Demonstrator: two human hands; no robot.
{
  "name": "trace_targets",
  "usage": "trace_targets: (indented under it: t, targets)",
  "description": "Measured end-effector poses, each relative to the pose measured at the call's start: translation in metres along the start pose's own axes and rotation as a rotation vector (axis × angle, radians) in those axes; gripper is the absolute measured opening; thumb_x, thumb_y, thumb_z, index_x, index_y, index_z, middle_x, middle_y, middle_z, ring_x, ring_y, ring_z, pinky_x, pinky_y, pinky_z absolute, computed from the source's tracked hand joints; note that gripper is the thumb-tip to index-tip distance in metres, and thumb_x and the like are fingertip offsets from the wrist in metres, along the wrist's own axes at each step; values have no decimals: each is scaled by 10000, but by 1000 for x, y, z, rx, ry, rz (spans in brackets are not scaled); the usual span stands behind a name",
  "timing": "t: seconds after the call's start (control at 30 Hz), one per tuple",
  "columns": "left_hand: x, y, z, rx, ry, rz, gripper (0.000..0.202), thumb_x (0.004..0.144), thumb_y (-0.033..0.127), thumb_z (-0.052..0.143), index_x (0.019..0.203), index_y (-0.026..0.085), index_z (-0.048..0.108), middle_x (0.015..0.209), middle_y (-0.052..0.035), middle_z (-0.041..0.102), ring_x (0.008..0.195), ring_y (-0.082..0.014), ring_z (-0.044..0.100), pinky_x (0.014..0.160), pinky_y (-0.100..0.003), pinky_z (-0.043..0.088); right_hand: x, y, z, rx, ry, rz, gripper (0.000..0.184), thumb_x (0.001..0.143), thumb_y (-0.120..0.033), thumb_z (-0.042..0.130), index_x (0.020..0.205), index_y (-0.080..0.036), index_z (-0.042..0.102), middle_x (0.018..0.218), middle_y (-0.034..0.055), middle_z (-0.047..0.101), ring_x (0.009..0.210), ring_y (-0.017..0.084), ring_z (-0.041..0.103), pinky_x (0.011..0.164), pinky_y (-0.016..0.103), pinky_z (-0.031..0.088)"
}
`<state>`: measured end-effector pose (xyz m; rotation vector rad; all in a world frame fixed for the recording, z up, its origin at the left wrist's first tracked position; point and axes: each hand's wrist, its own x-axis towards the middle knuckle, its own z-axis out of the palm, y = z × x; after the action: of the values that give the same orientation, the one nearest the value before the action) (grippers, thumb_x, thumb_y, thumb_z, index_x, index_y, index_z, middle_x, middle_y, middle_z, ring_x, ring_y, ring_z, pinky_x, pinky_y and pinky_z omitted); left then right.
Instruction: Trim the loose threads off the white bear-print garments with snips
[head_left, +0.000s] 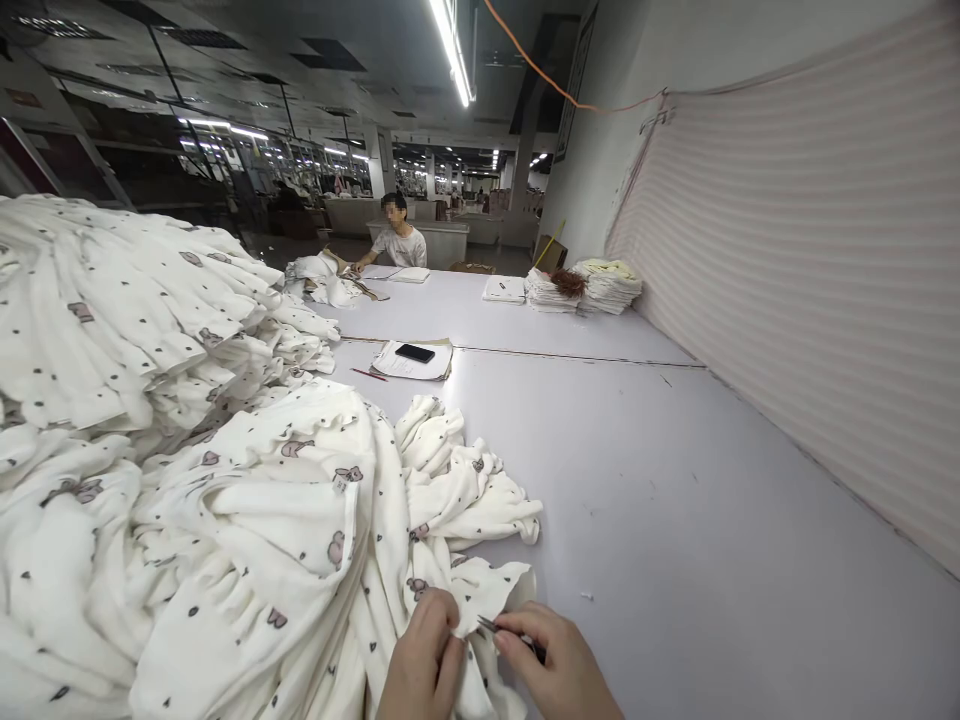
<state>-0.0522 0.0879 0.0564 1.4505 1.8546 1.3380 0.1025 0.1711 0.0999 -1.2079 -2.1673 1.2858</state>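
Observation:
At the bottom middle, my left hand (pixel 425 655) is closed, pinching the edge of a white printed garment (pixel 484 588). The fabric has small dark marks and pinkish-brown animal figures. Just right of it, my right hand (pixel 551 655) is wrapped round a pair of thread snips (pixel 487 624). Their metal tips point left, at the cloth close to my left fingers. Most of the snips' body is hidden in my palm. The same cloth lies heaped to the left of both hands.
A tall pile of printed garments (pixel 135 310) fills the left. Papers (pixel 427 368) with a phone (pixel 415 352) and a red pen (pixel 369 375) lie on the pale table (pixel 720 540). White stacks (pixel 609 290) stand far right, by a striped cloth-covered wall (pixel 810 250). Across the table sits a person (pixel 401 245).

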Motion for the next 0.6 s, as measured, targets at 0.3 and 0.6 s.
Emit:
trace_targets:
  t: [0.3, 0.6]
  targets:
    - [2, 0, -4, 65, -95, -14, 87, 830, 167, 405, 770, 229, 398, 748, 11, 452, 670, -169, 458, 609, -252, 342, 0, -1, -1, -93, -8, 16, 182, 808, -288, 591, 864, -244, 758, 804, 24, 701, 762, 205, 653, 644, 252, 430]
    - [2, 0, 0, 31, -48, -5, 94, 847, 200, 389, 758, 229, 394, 741, 16, 423, 679, -173, 443, 633, -261, 344, -1, 3, -7, -8, -29, 79, 210, 806, -321, 585, 887, -238, 760, 832, 26, 713, 795, 198, 654, 673, 238, 446]
